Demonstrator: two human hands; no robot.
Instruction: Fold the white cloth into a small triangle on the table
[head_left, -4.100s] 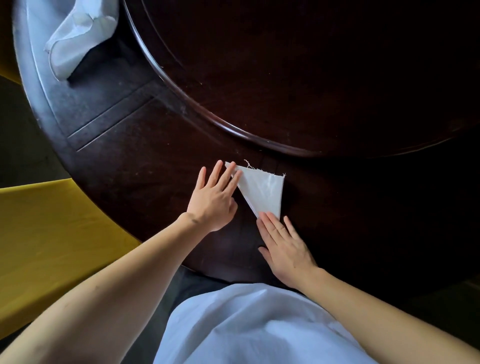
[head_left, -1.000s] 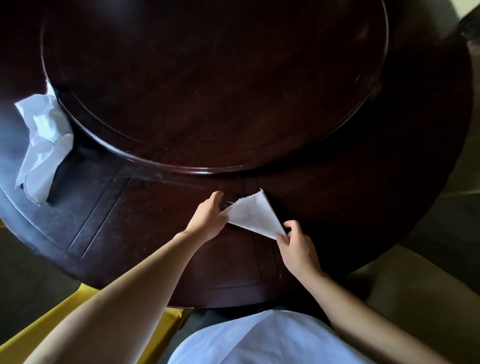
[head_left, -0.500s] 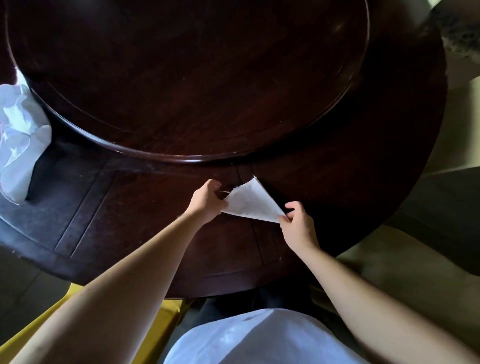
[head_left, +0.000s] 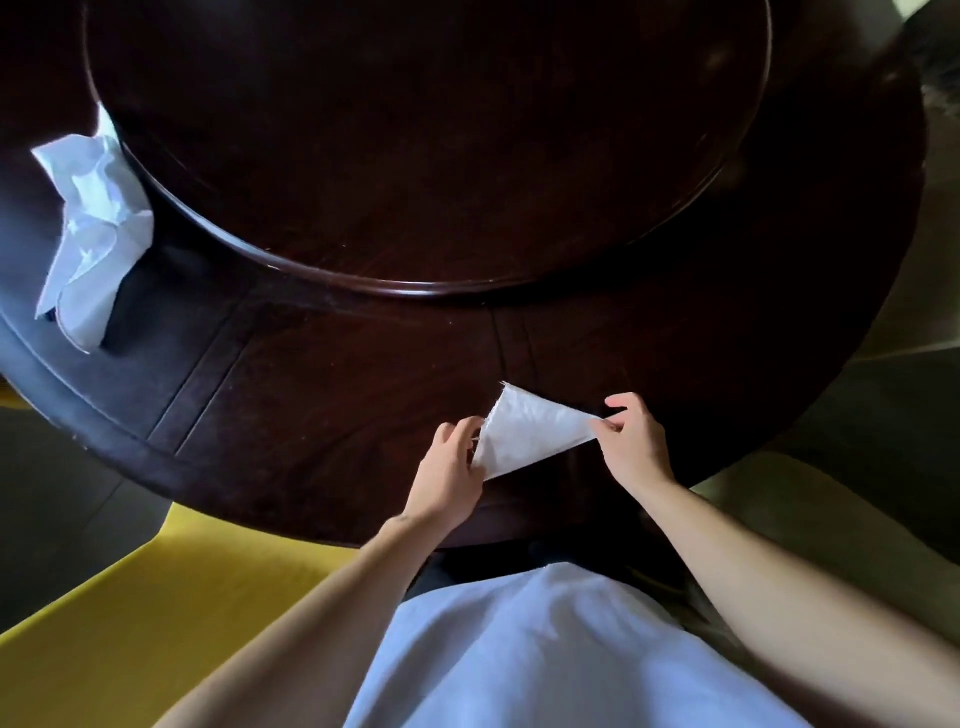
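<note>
The white cloth is folded into a small triangle with frayed edges and is held just above the dark round table, near its front edge. My left hand pinches the cloth's left edge between thumb and fingers. My right hand pinches the pointed right corner. The cloth stretches between both hands, its upper left corner sticking up free.
A raised round turntable fills the table's middle, its rim just beyond the cloth. A crumpled white cloth lies at the far left of the table. A yellow seat is at lower left, a pale seat at right.
Four seconds ago both hands pressed the triangle flat on the table. Since then they have pinched its ends and lifted it; it has turned so its point faces right.
</note>
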